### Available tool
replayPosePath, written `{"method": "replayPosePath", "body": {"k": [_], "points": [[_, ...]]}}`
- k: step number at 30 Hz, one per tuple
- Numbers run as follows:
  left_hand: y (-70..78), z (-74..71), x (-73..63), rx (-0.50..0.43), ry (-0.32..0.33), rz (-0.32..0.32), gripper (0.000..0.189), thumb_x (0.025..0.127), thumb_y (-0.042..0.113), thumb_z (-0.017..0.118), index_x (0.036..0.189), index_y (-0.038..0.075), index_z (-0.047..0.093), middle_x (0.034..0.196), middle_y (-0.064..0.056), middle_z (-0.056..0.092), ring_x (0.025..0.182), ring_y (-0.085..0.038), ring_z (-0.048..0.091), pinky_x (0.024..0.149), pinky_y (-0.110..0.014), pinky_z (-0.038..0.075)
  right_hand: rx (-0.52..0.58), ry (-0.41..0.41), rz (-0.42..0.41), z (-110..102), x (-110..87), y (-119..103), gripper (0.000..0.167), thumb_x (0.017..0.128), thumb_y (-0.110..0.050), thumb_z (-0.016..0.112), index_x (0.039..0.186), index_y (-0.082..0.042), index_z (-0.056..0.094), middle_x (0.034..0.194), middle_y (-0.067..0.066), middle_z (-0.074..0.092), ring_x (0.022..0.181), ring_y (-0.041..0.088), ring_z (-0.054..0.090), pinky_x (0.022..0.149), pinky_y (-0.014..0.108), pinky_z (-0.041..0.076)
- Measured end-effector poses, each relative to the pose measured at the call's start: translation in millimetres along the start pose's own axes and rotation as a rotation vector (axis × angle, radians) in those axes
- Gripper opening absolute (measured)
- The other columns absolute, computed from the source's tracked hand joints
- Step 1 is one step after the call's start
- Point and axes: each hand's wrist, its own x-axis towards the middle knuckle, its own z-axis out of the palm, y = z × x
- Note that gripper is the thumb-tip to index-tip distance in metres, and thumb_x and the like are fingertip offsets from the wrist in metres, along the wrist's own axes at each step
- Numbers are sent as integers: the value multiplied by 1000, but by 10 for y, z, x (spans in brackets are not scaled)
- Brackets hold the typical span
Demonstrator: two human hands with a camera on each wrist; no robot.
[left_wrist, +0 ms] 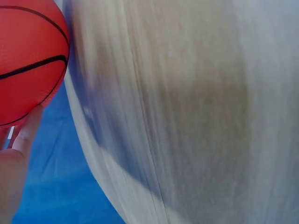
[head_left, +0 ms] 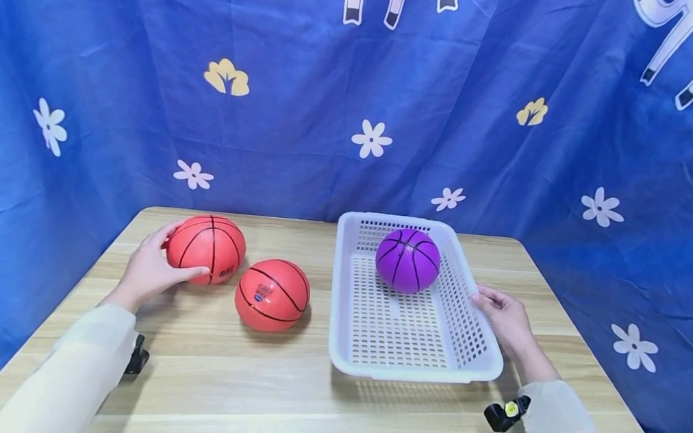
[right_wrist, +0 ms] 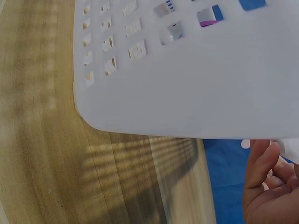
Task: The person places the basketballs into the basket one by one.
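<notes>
At the left of the head view a red basketball (head_left: 206, 249) with black lines is gripped by my left hand (head_left: 150, 265), thumb on its near side and fingers round its far left side. The left wrist view shows the same ball (left_wrist: 30, 60) against my fingers. My right hand (head_left: 504, 320) holds the right rim of a white plastic basket (head_left: 342, 299). Seen by the right wrist camera, curled fingers (right_wrist: 266, 163) meet the basket's rim. Inside the basket, toward its far end, lies a purple basketball (head_left: 407, 261).
A second red basketball (head_left: 273, 295) sits on the wooden table (head_left: 244, 400), between the gripped ball and the basket. Blue patterned cloth (head_left: 291, 136) hangs behind the table and along both sides.
</notes>
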Motion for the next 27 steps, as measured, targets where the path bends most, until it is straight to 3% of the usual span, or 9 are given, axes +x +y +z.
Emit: {"method": "replayPosePath", "body": {"k": [5,13,14,17,21,27], "points": [[39,-41,12,-36,27,-15,105,68,38,86,150,10,26,137,-28,37,120,-46,37,85,-69,40,-7,-4,6,1,9,11,50,95,-23,61,133,7,49,110,22,65,85,21,68,69,27,55],[199,-151,94,-63,68,39,101,69,33,86,149,15,28,136,-21,42,118,-43,40,82,-64,45,-15,-4,6,-10,3,1,50,95,-23,61,133,8,49,105,18,66,84,19,67,69,27,55],[227,-163,104,-69,68,43,101,69,33,86,150,15,28,136,-21,42,118,-43,40,81,-60,47,-14,-4,6,-10,-1,-3,50,95,-24,61,133,8,49,105,18,66,84,19,67,69,27,55],[318,-197,141,-88,71,57,100,69,30,87,149,17,30,135,-18,43,117,-41,42,76,-35,51,-10,-7,4,-9,-9,-13,52,95,-24,61,133,9,48,106,19,66,85,20,67,69,27,55],[458,-226,195,-124,81,99,96,67,25,88,147,21,35,132,-14,46,114,-34,45,65,-7,42,-2,-9,2,-6,-12,-16,53,94,-24,62,133,10,48,105,18,66,84,19,67,69,26,55],[684,-193,243,-209,80,162,96,67,15,88,146,28,37,131,-9,48,105,-15,47,64,-9,47,11,-12,3,-1,10,3,51,94,-22,62,132,9,49,104,16,67,82,16,67,70,27,55]]}}
